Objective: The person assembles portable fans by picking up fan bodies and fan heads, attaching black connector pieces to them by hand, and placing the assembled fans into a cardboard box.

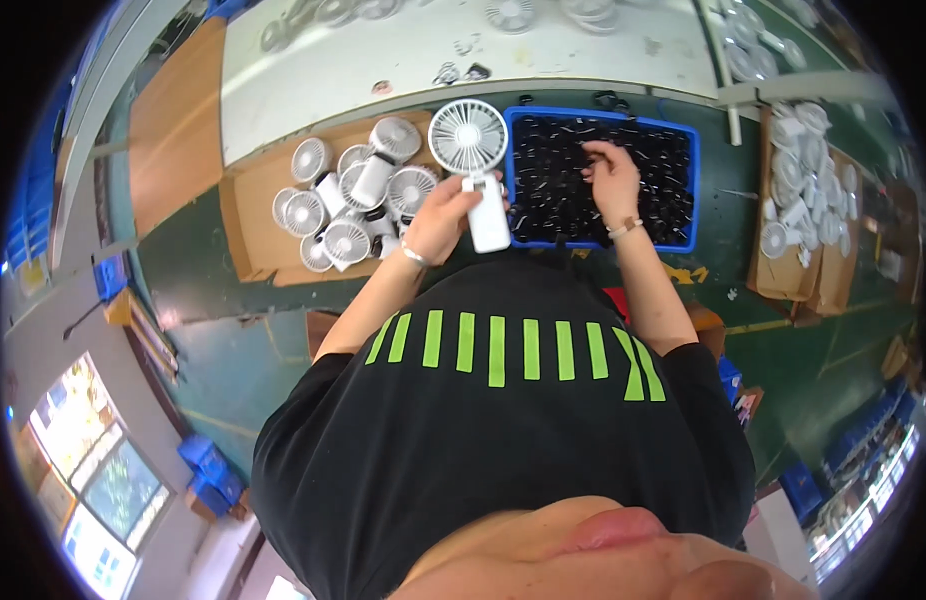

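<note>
My left hand (438, 222) is closed round the white handle of a handheld fan (468, 137), which is upright with its round grille at the far end. Over a blue-rimmed tray (696, 180) to the right, my right hand (613, 183) reaches among many small black parts (553, 190) with pale strips on them. Its fingers are bent and apart, and I see nothing held between them. Left of the fan, a shallow cardboard box (245, 225) holds several more white handheld fans (346, 240), piled loosely.
A white work surface (323, 85) runs along the far side, with several fan pieces on it and a few small dark bits (478, 72) near its edge. Further right, cardboard boxes (783, 282) hold white fan parts (805, 180). A metal rail (798, 88) crosses behind them.
</note>
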Demonstrator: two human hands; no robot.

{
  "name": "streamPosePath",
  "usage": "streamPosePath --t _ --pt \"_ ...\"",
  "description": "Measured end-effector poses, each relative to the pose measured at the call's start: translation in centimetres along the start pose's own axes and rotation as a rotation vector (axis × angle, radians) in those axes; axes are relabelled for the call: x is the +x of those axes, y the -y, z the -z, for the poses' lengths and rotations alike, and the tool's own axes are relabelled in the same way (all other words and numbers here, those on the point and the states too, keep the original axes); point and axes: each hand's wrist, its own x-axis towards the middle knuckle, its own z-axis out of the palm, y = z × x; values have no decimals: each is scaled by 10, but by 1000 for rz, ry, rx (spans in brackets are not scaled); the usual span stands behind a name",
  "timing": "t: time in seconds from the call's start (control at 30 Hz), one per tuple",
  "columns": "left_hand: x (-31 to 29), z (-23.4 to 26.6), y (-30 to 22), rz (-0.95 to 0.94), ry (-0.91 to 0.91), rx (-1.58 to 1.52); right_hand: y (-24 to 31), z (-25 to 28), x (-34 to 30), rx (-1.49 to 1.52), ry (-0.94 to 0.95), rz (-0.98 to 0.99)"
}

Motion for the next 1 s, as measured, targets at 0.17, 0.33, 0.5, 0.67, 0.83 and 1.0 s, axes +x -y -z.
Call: streamPosePath --t 0.17,0.33,0.5,0.67,0.83,1.0 --pt "-20 -32 -6 123 460 325 13 21 -48 831 138 -447" --pt "-13 -48 36 113 415 155 18 54 -66 847 77 -414" --pt "8 -50 30 219 172 -91 28 83 -75 783 6 -267" --pt "-10 -72 28 133 450 -165 92 90 -63 661 33 85" --pt "-35 -82 46 94 458 205 147 49 -91 449 309 527" --pt "-71 -81 31 -28 431 225 143 32 -108 465 382 282"
